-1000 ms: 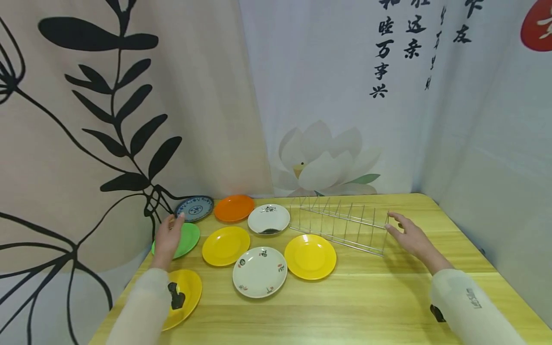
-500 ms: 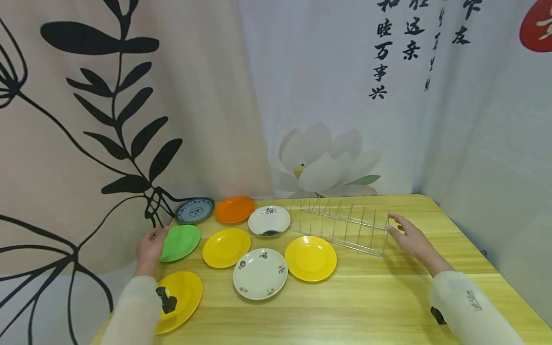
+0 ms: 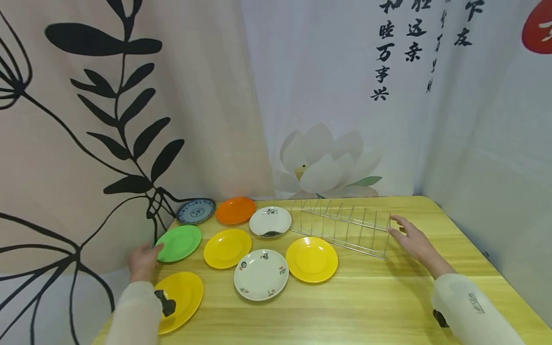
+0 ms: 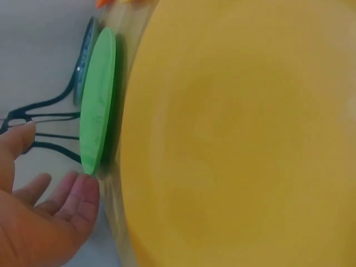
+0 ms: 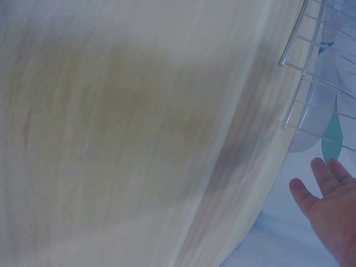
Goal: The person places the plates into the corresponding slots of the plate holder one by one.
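Observation:
My left hand (image 3: 143,262) is at the left rim of a green plate (image 3: 178,243). In the left wrist view its thumb stands apart from its relaxed fingers (image 4: 78,203), whose tips are right at the lower edge of the plate. A large yellow plate (image 3: 185,302) lies under my left wrist and fills much of that wrist view. My right hand (image 3: 411,239) is beside the right end of a wire dish rack (image 3: 351,232). Its fingers are loosely spread and hold nothing; in the right wrist view they appear just below the rack's end wires (image 5: 320,105).
Across the wooden table (image 3: 345,306) lie a blue patterned plate (image 3: 196,211), an orange plate (image 3: 235,211), a white plate (image 3: 270,220), two yellow plates, one (image 3: 227,248) left of the other (image 3: 312,259), and a flower-patterned plate (image 3: 261,275). Printed curtains hang behind.
My left hand has moved left and down from over the green plate to its left rim, uncovering the plate. The right hand has stayed by the rack.

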A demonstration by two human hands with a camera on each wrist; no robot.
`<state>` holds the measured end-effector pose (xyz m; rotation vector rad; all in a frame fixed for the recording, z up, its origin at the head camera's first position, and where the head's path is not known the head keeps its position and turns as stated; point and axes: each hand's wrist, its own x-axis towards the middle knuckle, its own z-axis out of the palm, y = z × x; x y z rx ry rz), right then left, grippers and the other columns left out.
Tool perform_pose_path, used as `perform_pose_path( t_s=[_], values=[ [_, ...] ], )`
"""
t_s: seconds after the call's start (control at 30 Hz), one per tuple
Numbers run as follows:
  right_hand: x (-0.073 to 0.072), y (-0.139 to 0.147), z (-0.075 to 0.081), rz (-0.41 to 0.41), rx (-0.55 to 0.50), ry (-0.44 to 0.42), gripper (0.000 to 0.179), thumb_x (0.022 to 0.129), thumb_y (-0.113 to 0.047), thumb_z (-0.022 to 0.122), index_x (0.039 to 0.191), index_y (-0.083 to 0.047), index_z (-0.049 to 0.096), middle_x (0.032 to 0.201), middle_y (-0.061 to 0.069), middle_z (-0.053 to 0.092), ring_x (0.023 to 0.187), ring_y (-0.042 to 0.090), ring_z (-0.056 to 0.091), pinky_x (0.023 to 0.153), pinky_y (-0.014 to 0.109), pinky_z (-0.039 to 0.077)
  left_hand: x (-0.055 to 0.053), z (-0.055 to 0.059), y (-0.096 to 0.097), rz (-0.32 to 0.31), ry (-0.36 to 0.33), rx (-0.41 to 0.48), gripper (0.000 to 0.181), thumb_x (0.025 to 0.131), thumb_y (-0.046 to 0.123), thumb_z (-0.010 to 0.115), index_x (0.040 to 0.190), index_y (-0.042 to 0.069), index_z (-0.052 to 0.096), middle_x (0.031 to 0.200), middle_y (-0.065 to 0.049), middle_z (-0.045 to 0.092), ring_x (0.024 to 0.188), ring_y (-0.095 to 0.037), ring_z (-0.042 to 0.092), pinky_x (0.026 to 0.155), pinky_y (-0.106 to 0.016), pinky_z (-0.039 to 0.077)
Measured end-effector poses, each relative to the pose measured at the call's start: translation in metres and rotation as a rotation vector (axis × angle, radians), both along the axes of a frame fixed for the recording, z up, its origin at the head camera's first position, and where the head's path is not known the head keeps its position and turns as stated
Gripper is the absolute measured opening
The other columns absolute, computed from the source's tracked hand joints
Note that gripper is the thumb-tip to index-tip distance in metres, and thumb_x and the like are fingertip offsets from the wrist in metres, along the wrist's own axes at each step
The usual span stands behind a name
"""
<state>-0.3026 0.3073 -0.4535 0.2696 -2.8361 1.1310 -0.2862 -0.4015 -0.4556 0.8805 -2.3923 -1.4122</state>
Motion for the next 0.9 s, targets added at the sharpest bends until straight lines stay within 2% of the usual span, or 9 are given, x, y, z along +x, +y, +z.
perform_pose_path(
  t_s=[0.1, 0.33, 0.4, 0.47, 0.53, 0.6, 0.63, 0.73, 0.9],
  values=[
    [0.001, 0.001, -0.001, -0.005, 0.0, 0.002, 0.06, 0.107, -0.036, 0.043, 0.152, 0.001, 0.027, 0.15, 0.037, 0.026, 0.131, 0.057, 0.034, 0.099, 0.072, 0.034, 0.002, -0.003, 0.002, 0.004, -0.008, 0.006, 0.073, 0.1, 0.028, 0.055, 0.149, -0.014, 0.021, 0.148, -0.039, 0.029, 0.13, -0.052, 0.037, 0.112, -0.057, 0.031],
    [0.002, 0.002, -0.002, -0.008, -0.025, -0.013, 0.06, 0.107, -0.036, 0.043, 0.151, 0.0, 0.027, 0.15, 0.039, 0.024, 0.131, 0.058, 0.034, 0.098, 0.072, 0.036, 0.006, -0.011, 0.006, 0.042, 0.006, 0.021, 0.073, 0.097, 0.021, 0.059, 0.148, -0.014, 0.022, 0.15, -0.037, 0.026, 0.137, -0.051, 0.027, 0.116, -0.055, 0.024],
    [0.002, 0.001, -0.002, -0.008, -0.03, -0.017, 0.06, 0.107, -0.036, 0.043, 0.152, 0.0, 0.026, 0.15, 0.039, 0.024, 0.131, 0.058, 0.034, 0.098, 0.071, 0.036, 0.005, -0.013, 0.007, 0.063, 0.019, 0.059, 0.073, 0.096, 0.02, 0.06, 0.149, -0.013, 0.022, 0.15, -0.036, 0.028, 0.133, -0.048, 0.035, 0.114, -0.053, 0.03],
    [0.003, 0.001, -0.002, -0.008, -0.036, -0.022, 0.06, 0.107, -0.037, 0.042, 0.152, 0.0, 0.026, 0.15, 0.04, 0.024, 0.131, 0.058, 0.034, 0.098, 0.071, 0.036, 0.004, -0.014, 0.006, 0.086, 0.037, 0.108, 0.074, 0.095, 0.018, 0.062, 0.151, -0.01, 0.023, 0.151, -0.034, 0.031, 0.118, -0.043, 0.051, 0.104, -0.048, 0.045],
    [0.003, 0.0, -0.002, -0.01, -0.038, -0.03, 0.061, 0.107, -0.038, 0.042, 0.152, -0.001, 0.025, 0.15, 0.04, 0.023, 0.131, 0.058, 0.033, 0.098, 0.071, 0.037, 0.003, -0.016, 0.005, 0.103, 0.044, 0.161, 0.075, 0.095, 0.017, 0.063, 0.153, -0.006, 0.021, 0.151, -0.031, 0.033, 0.093, -0.031, 0.061, 0.084, -0.036, 0.055],
    [0.003, 0.0, -0.002, -0.01, -0.041, -0.04, 0.061, 0.107, -0.039, 0.042, 0.152, -0.002, 0.024, 0.151, 0.04, 0.022, 0.132, 0.058, 0.033, 0.098, 0.071, 0.037, 0.002, -0.018, 0.003, 0.112, 0.044, 0.179, 0.076, 0.095, 0.017, 0.063, 0.153, -0.006, 0.021, 0.149, -0.031, 0.036, 0.073, -0.019, 0.06, 0.065, -0.025, 0.051],
    [0.003, -0.001, -0.002, -0.011, -0.042, -0.043, 0.061, 0.107, -0.039, 0.041, 0.153, -0.002, 0.024, 0.151, 0.04, 0.022, 0.132, 0.058, 0.033, 0.097, 0.071, 0.037, 0.002, -0.018, 0.001, 0.111, 0.037, 0.173, 0.076, 0.095, 0.017, 0.063, 0.153, -0.006, 0.021, 0.148, -0.032, 0.037, 0.069, -0.014, 0.058, 0.061, -0.022, 0.048],
    [0.002, -0.001, -0.002, -0.013, -0.045, -0.048, 0.061, 0.107, -0.039, 0.041, 0.153, -0.003, 0.024, 0.15, 0.04, 0.022, 0.132, 0.058, 0.033, 0.097, 0.072, 0.038, 0.002, -0.021, -0.001, 0.105, 0.017, 0.157, 0.077, 0.094, 0.017, 0.064, 0.153, -0.007, 0.021, 0.137, -0.033, 0.047, 0.064, -0.009, 0.056, 0.056, -0.021, 0.044],
    [0.003, -0.002, -0.001, -0.017, -0.056, -0.052, 0.061, 0.107, -0.039, 0.04, 0.153, -0.002, 0.023, 0.149, 0.041, 0.022, 0.131, 0.059, 0.034, 0.098, 0.072, 0.036, 0.002, -0.024, -0.005, 0.094, 0.013, 0.158, 0.076, 0.093, 0.014, 0.065, 0.152, -0.008, 0.023, 0.102, -0.027, 0.06, 0.056, -0.012, 0.057, 0.051, -0.029, 0.047]
  ],
)
